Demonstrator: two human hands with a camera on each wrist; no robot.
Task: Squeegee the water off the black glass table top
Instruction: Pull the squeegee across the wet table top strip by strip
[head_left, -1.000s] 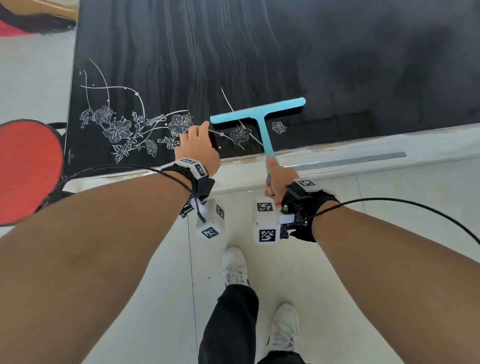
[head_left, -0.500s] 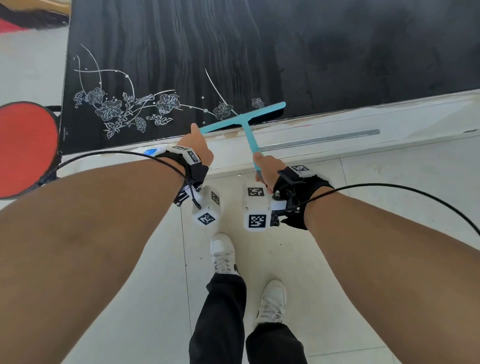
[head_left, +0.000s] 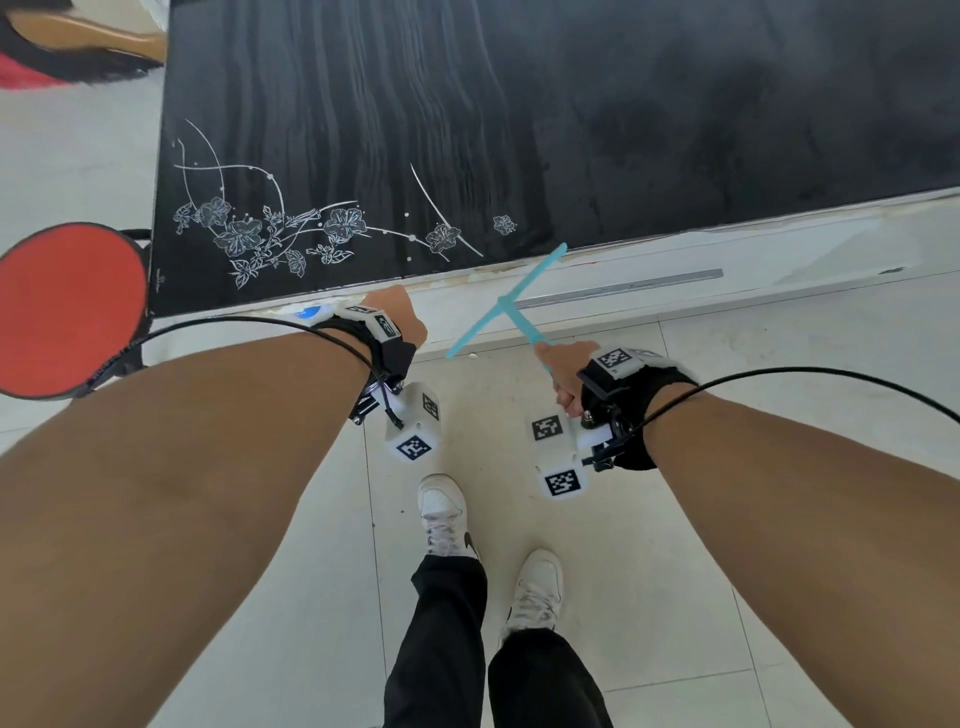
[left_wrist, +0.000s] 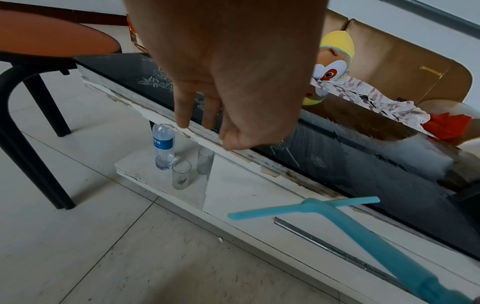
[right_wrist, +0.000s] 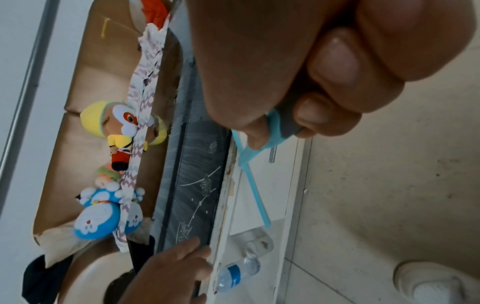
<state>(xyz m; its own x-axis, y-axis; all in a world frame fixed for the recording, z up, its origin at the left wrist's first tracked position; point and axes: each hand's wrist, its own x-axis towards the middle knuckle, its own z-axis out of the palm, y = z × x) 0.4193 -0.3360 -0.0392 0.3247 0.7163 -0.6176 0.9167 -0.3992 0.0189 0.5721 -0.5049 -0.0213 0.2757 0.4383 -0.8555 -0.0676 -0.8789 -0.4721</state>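
At far left a red stool (head_left: 67, 306) stands beside the black glass tabletop (head_left: 571, 114). The left hand (head_left: 397, 314) rests at the tabletop's near edge, fingers (left_wrist: 182, 111) extended and loose, gripping nothing. To its right the squeegee (head_left: 506, 301) hangs clear of the glass, over the white front ledge (head_left: 779, 249); its blade runs diagonally, lower-left to upper-right, upper tip just reaching the tabletop's edge. The right hand (head_left: 566, 376) holds the handle, fingers (right_wrist: 330, 115) curled tight around it, and is the nearer hand to the tool. The wet glass lies ahead of the blade; judged, the next stroke requires squaring the blade's long axis to the edge and carrying it forward.
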